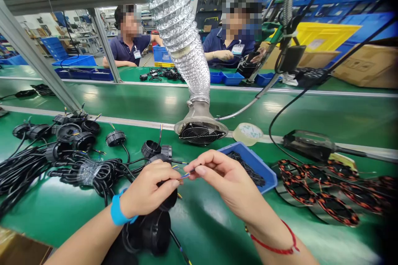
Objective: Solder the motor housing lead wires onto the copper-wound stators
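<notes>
My left hand (152, 186), with a blue band at the wrist, is closed in a pinch on a thin blue wire (185, 175). My right hand (225, 176), a red cord round its wrist, meets it at the wire's end. Thumb and fingers there are pinched on a small dark piece, apparently tubing, mostly hidden by the fingertips. Black round housings (151, 149) with cables and bare-ended wires lie behind and below my left hand. Another black housing (157, 232) sits under my left forearm. Just beyond my right hand is a blue tray (270, 180) of short black tubes.
Coiled black cables (93, 174) and more housings (70, 132) cover the left side. Copper-wound rings (337, 209) lie at right, near a tape roll (248, 133). A fume duct (199, 126) hangs ahead. Two people (129, 45) sit across the green bench.
</notes>
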Tool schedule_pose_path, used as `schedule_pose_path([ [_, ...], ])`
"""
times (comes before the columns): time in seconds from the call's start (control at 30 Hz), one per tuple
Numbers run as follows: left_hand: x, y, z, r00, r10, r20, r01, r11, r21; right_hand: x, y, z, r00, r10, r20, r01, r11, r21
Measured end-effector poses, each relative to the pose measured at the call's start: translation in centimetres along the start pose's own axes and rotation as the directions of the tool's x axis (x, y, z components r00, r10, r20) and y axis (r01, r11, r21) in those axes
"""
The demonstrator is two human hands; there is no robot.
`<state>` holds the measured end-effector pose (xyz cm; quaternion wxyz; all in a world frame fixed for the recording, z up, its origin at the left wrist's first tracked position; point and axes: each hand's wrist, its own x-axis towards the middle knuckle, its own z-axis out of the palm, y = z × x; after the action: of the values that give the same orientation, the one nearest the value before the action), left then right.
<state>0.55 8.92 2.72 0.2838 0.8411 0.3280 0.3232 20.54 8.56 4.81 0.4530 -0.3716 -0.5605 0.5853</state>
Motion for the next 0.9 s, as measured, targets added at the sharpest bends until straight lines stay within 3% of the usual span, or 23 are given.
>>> schedule_pose_path([
  [0.27,-0.1,0.1,-0.1,1.0,-0.01,0.016,0.01,1.0,-0.004,-0.2,-0.1,-0.4,0.999,-0.031,0.033,0.038,0.969,-0.246],
  [0.37,-0.1,0.0,0.0,0.999,-0.046,-0.02,0.045,0.999,-0.022,-0.3,-0.4,-0.6,0.998,-0.042,0.053,0.06,0.907,-0.416],
  [0.47,-0.2,-0.1,0.1,0.994,-0.092,-0.065,0.088,0.994,-0.06,-0.2,-0.4,-0.4,0.995,-0.058,0.081,0.09,0.875,-0.475],
  [0.57,-0.2,-0.1,0.3,0.989,-0.124,-0.086,0.116,0.989,-0.095,0.0,0.1,-0.2,0.99,-0.122,0.067,0.139,0.885,-0.444],
  [0.67,-0.2,0.0,0.3,0.987,-0.131,-0.095,0.121,0.987,-0.105,0.2,0.5,-0.2,0.992,-0.098,0.075,0.12,0.914,-0.388],
  [0.9,-0.1,0.2,0.1,0.993,-0.103,-0.057,0.101,0.994,-0.048,0.3,0.8,0.1,0.999,0.02,-0.04,-0.02,1.0,0.017],
])
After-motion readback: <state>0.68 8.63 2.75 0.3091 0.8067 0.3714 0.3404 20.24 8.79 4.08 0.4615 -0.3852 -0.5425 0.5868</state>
